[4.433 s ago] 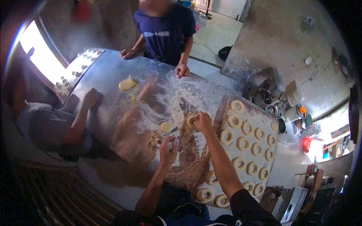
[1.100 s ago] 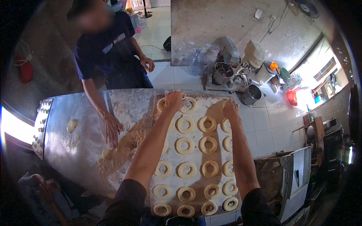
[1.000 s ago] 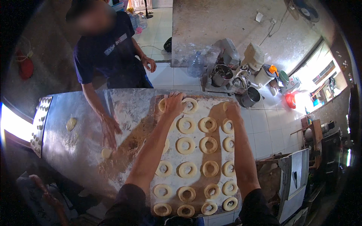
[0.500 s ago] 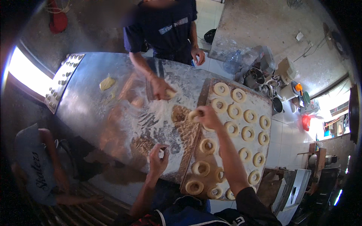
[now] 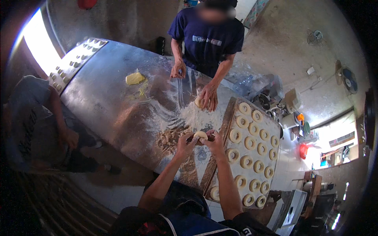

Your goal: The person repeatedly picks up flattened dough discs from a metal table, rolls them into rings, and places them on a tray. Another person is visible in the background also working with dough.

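A pale ring of dough (image 5: 201,135) is held up between my two hands, over the floured part of the metal table (image 5: 110,63). My left hand (image 5: 185,145) is closed on its left side. My right hand (image 5: 214,144) grips the other side, with fingers curled behind it. Just right of my right hand lies a flour-dusted board (image 5: 271,126) bearing several dough rings (image 5: 247,161) in rows. Across the table, a co-worker's hand (image 5: 208,96) rests over another dough piece (image 5: 199,103) on the flour.
A yellow lump (image 5: 135,78) sits on the table's left half. At the far left end stands a tray of small pieces (image 5: 80,57). Another person (image 5: 35,118) is at the left. Pots and containers (image 5: 289,118) clutter the floor beyond the board.
My right hand has come left from above the board to join my left hand at the dough ring. The co-worker's dough-handling hand has shifted, and the whole view has turned.
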The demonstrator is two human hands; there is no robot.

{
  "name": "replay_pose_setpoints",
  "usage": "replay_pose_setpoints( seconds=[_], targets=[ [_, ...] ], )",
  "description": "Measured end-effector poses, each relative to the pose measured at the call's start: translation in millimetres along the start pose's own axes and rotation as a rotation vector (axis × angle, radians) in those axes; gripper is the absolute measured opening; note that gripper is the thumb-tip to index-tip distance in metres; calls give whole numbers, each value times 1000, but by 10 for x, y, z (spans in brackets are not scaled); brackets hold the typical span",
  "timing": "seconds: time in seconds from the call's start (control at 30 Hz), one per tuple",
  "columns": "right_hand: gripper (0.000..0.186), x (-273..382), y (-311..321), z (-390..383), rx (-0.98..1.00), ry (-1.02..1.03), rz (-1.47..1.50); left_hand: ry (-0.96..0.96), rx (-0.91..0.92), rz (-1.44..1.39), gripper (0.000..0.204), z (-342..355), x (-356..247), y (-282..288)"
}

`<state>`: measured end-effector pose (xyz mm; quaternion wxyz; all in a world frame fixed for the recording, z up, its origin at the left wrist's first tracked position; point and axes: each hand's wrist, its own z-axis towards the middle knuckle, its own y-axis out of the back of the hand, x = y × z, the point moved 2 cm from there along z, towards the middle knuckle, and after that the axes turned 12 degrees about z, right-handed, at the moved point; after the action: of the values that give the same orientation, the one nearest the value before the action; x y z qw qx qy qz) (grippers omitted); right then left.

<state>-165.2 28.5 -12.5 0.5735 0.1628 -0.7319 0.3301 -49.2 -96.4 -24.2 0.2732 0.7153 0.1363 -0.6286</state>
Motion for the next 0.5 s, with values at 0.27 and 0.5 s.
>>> replay_pose_setpoints(
  seconds=[0.27,0.5],
  targets=[
    [44,167,-517,-272,-146,162,-479,76,99,-379,25,-112,71,93],
    [44,161,-469,-252,-4,-198,338,91,330,-931,27,-138,200,93]
  ],
)
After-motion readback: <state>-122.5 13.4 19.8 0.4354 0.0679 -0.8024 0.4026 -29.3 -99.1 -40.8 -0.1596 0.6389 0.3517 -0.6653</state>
